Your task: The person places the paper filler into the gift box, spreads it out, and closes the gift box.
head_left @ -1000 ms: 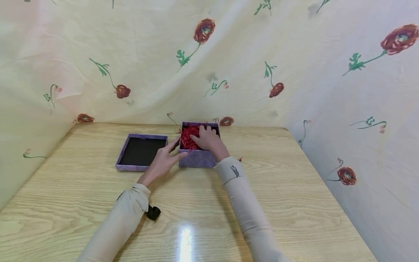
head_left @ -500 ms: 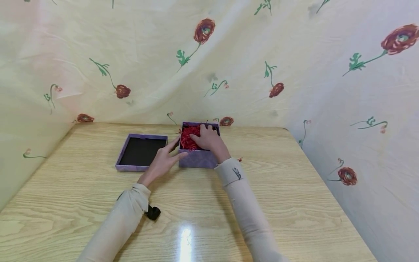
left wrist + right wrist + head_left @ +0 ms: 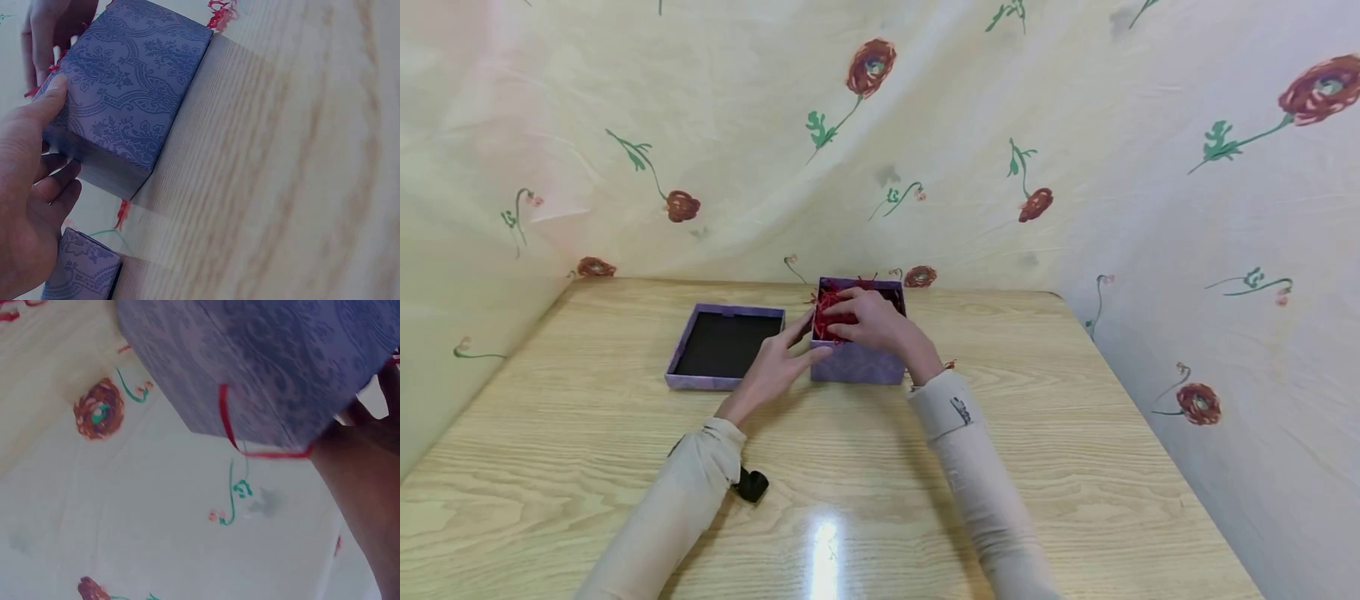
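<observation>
Left hand (image 3: 772,365), thumb spread; right hand (image 3: 876,322), palm down, fingers loosely bent

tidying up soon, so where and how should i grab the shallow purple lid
Probably by the left wall of the shallow purple lid, coming from above and the left, thumb inside and fingers outside. It lies open side up, so its thin raised wall should pinch easily; the left hand and deeper purple box crowd its right side.

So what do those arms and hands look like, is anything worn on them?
Long, pale beige sleeves, wrinkled in places. The right cuff bears a small dark marking. The left hand and right hand wear no gloves.
</observation>
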Demonstrator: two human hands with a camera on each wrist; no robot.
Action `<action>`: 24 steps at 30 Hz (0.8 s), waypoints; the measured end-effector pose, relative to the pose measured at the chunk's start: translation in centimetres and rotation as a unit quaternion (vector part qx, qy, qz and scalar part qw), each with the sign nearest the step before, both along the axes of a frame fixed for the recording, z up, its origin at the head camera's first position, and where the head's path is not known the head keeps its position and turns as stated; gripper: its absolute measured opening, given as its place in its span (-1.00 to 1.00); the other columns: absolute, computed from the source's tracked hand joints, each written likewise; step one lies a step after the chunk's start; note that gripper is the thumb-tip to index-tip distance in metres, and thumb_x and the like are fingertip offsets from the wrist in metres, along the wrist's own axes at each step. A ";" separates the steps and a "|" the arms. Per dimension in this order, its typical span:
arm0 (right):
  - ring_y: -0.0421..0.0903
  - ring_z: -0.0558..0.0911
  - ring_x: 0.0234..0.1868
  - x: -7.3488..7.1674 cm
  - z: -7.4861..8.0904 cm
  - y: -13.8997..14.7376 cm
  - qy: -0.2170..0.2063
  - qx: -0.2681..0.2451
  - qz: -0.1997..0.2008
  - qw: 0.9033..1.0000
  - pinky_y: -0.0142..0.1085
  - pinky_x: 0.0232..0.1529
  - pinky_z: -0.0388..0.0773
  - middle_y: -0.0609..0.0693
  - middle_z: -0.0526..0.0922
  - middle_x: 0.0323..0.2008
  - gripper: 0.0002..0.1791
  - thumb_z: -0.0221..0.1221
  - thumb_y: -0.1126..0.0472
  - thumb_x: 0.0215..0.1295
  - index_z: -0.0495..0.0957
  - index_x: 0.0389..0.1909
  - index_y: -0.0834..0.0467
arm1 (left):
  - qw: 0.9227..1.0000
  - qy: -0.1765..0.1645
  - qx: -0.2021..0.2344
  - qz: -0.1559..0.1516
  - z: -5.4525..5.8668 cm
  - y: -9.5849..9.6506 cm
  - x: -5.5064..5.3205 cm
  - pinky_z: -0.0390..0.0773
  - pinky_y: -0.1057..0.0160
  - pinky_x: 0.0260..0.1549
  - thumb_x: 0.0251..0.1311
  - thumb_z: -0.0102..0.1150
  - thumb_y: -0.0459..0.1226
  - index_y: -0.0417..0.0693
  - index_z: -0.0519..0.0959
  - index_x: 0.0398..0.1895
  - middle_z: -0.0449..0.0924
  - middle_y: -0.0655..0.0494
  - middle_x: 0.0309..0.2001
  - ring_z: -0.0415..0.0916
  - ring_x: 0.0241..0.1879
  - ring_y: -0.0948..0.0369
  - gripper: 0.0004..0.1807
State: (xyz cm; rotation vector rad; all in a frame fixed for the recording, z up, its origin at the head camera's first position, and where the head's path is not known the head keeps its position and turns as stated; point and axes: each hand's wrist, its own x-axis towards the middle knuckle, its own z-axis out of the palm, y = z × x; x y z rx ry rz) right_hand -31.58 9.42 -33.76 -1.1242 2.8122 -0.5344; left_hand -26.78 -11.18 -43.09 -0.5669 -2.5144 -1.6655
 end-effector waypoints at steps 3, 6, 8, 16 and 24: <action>0.16 0.41 0.42 -0.5 -0.6 0.1 -0.038 -0.005 0.015 0.999 -0.03 0.38 0.38 0.24 0.48 0.37 -0.63 0.19 0.20 0.55 0.64 0.27 0.21 | 1.000 -0.002 -0.004 -0.001 0.0 0.0 0.0 0.35 -0.20 0.33 0.43 0.26 0.05 0.14 0.08 0.68 0.10 0.01 0.60 0.14 0.51 -0.14 -0.12; 0.15 0.46 0.38 -1.0 -1.1 0.0 -0.069 -0.007 0.009 0.998 -0.07 0.32 0.45 0.22 0.53 0.33 -0.64 0.19 0.22 0.54 0.65 0.25 0.21 | 1.000 -0.003 -0.004 -0.001 -0.1 0.0 0.0 0.31 -0.21 0.35 0.44 0.25 0.01 0.16 0.09 0.68 0.09 0.01 0.60 0.13 0.52 -0.14 -0.15; 0.13 0.50 0.34 -1.4 -1.3 -0.1 -0.078 -0.004 0.008 0.997 -0.09 0.27 0.49 0.20 0.56 0.30 -0.65 0.19 0.23 0.54 0.66 0.25 0.21 | 1.000 -0.002 0.000 -0.004 -0.1 0.0 0.0 0.29 -0.23 0.36 0.46 0.25 -0.03 0.15 0.08 0.68 0.08 0.01 0.60 0.10 0.53 -0.13 -0.16; 0.08 0.52 0.30 -2.9 -1.8 -0.5 -0.098 0.015 -0.001 0.995 -0.17 0.23 0.52 0.18 0.58 0.26 -0.69 0.20 0.27 0.53 0.69 0.19 0.24 | 1.000 0.002 -0.006 0.004 0.1 0.0 0.0 0.28 -0.22 0.36 0.45 0.25 -0.02 0.17 0.10 0.68 0.08 0.02 0.60 0.10 0.53 -0.10 -0.17; 0.08 0.54 0.27 -3.2 -1.9 -0.3 -0.092 -0.008 0.004 0.996 -0.16 0.22 0.53 0.18 0.62 0.21 -0.71 0.23 0.31 0.49 0.72 0.14 0.25 | 1.000 0.004 -0.007 0.004 0.1 0.1 0.1 0.31 -0.22 0.35 0.43 0.27 0.02 0.14 0.10 0.68 0.08 -0.01 0.61 0.13 0.52 -0.14 -0.14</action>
